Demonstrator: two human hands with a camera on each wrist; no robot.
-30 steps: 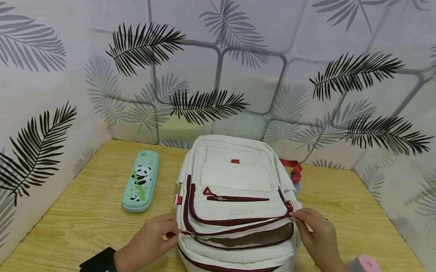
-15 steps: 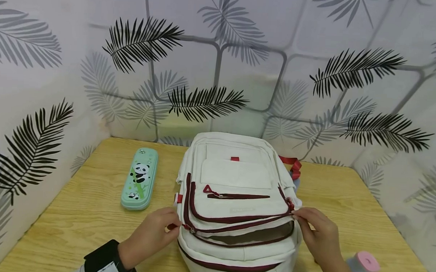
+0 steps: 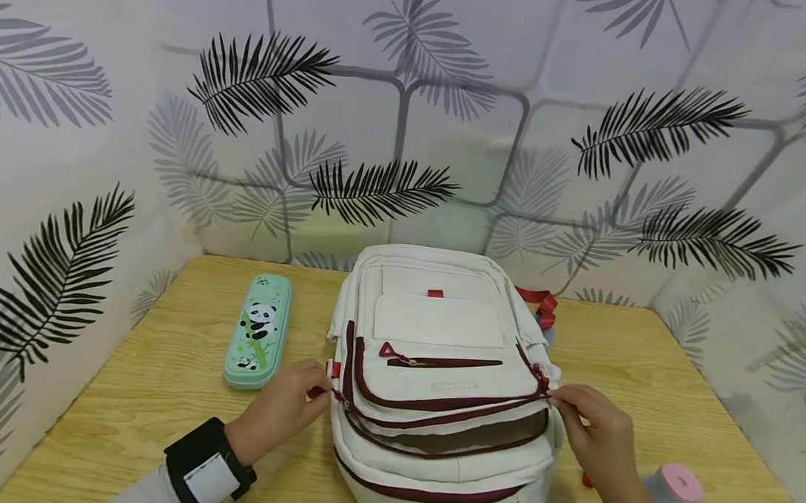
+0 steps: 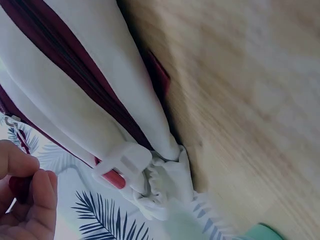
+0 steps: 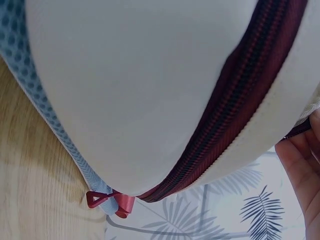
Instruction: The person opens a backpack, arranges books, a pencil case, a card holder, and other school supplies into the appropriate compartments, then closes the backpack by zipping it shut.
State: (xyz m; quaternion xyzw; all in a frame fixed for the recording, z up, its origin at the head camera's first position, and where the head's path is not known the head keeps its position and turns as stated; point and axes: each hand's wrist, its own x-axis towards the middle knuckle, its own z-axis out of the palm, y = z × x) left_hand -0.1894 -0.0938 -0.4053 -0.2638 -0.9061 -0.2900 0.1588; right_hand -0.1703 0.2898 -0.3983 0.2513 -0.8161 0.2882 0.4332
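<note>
A white backpack [image 3: 440, 323] with dark red zippers lies on the table, its base toward me. One front pocket [image 3: 463, 439] gapes, showing a grey-brown lining. At the bag's left side my left hand [image 3: 284, 403] pinches a dark red zipper pull [image 4: 20, 187]; the pull's cord runs taut to the slider in the left wrist view. Across the bag, my right hand [image 3: 596, 432] pinches the dark-trimmed edge [image 5: 299, 129] at the right end of that opening, between thumb and fingers. The right wrist view cuts off part of this hand.
A mint-green pencil case [image 3: 259, 331] with pandas lies left of the bag. Near my right wrist stands a container with a pink top [image 3: 680, 483], partly hidden. A red strap [image 3: 544, 308] sticks out behind the bag's right side. Patterned cloth [image 3: 407, 133] surrounds the wooden table [image 3: 131, 390].
My left hand has drawn the zipper pull up and away along the bag's left side, so the opening reaches further left. The right hand keeps its grip and has barely shifted.
</note>
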